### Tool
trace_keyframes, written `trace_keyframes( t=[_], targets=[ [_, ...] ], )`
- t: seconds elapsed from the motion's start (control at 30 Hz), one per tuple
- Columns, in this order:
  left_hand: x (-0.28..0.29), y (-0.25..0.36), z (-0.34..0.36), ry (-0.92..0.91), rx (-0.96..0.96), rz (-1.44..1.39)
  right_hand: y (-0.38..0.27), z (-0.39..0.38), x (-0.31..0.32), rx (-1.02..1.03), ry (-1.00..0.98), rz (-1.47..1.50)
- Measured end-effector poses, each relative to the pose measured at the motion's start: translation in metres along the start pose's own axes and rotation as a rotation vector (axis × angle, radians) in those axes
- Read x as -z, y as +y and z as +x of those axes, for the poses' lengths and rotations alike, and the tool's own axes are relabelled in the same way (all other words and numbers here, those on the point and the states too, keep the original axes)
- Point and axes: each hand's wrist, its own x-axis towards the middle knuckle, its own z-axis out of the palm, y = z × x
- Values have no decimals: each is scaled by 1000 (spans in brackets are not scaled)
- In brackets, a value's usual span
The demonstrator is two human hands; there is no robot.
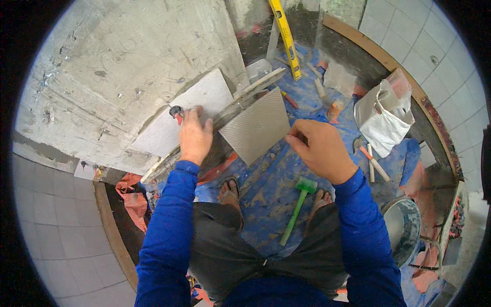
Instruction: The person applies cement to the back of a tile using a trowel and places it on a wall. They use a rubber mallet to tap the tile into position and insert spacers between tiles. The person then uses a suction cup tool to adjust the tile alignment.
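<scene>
My left hand (195, 138) rests against a pale tile (207, 94) on the concrete wall, fingers stretched out and slightly apart. Just left of those fingers a small black-and-red knob (176, 112) sits at the tile; whether a finger touches it is hard to tell. At the right, my right hand (323, 148) pinches the right corner of a square grey tile (255, 127) between thumb and fingers. Fine parallel ridges cover this tile's visible face, which is tilted. A long mortar-smeared wooden strip (258, 83) runs behind it, below the wall tile.
A yellow spirit level (286, 41) leans at the back. On the blue sheet (266, 204) lie a green mallet (299, 207) and a hammer (373, 161). A white sack (381, 120) and a bucket (404, 225) stand right. My sandalled feet flank the mallet.
</scene>
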Motion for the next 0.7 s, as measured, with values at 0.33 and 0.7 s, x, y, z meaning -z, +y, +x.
trace_keyframes(
  t=[0.33,0.7],
  targets=[
    [-28,42,-23,-630,-32,-66,40,1,-44,-331,-59,-162],
    [-7,19,-14,-191,-187,-24,178,-236,-335,-1463,-42,-315]
  ],
)
